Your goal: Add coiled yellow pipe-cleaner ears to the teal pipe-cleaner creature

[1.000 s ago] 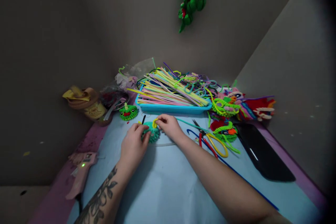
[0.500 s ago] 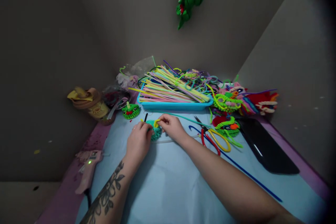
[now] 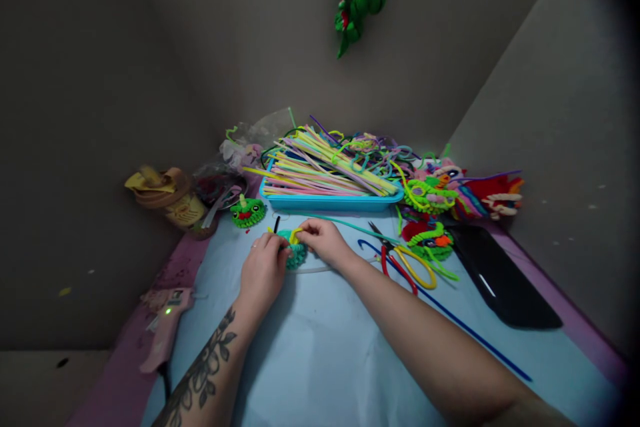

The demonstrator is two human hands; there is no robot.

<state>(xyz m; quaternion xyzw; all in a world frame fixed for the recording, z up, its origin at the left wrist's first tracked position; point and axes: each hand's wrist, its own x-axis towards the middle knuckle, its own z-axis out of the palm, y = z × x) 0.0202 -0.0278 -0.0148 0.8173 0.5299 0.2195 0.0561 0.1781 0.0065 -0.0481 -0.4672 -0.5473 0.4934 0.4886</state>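
Note:
Between my hands is a small teal piece (image 3: 296,256) made of fuzzy pipe cleaner, with a yellow pipe cleaner bit (image 3: 295,235) at its top. My left hand (image 3: 263,261) grips the teal piece from its left side, fingers closed and partly hiding it. On the right, my right hand (image 3: 324,241) pinches the yellow bit between thumb and fingertips. A short black stick (image 3: 277,224) shows just behind the left hand. Close by to the left sits a finished-looking green pipe cleaner head (image 3: 248,212) with eyes and a red mouth.
Behind the hands stands a blue tray (image 3: 333,203) full of pipe cleaners. Red-and-yellow-handled scissors (image 3: 400,260), a long blue pipe cleaner (image 3: 475,331) and a black phone-like slab (image 3: 503,280) lie right. A pink glue gun (image 3: 167,327) with a lit green light is left, below a cup (image 3: 175,200).
Both hands stay at the teal piece with almost the same grip. The right fingers shift slightly at the yellow bit, and the whole view moves a little.

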